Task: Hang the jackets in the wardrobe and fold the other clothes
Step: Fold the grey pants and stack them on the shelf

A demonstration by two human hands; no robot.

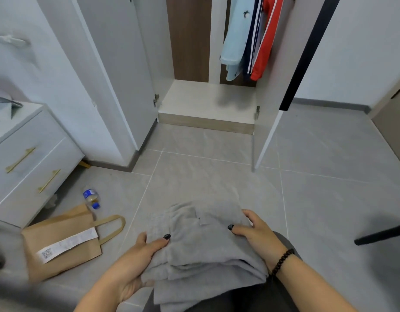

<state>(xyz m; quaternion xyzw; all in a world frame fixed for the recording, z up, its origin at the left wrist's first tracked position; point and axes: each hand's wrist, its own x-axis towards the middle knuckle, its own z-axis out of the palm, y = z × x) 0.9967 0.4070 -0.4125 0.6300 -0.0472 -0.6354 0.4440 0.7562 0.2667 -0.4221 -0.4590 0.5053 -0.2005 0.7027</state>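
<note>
A folded grey garment (201, 242) lies in front of me at the bottom centre, held between both hands. My left hand (136, 257) grips its left edge, thumb on top and fingers underneath. My right hand (255, 233) grips the right edge the same way, with a dark bead bracelet on the wrist. Straight ahead the wardrobe (208, 100) stands open. Inside hang three jackets: a light blue one (236, 37), a navy one with white stripes (254, 37) and a red one (267, 39).
A brown paper bag (61, 242) lies on the grey tiled floor at the left, with a plastic bottle (92, 198) just behind it. A white drawer unit (25, 163) with gold handles stands at the far left. A dark bar (381, 235) juts in at the right.
</note>
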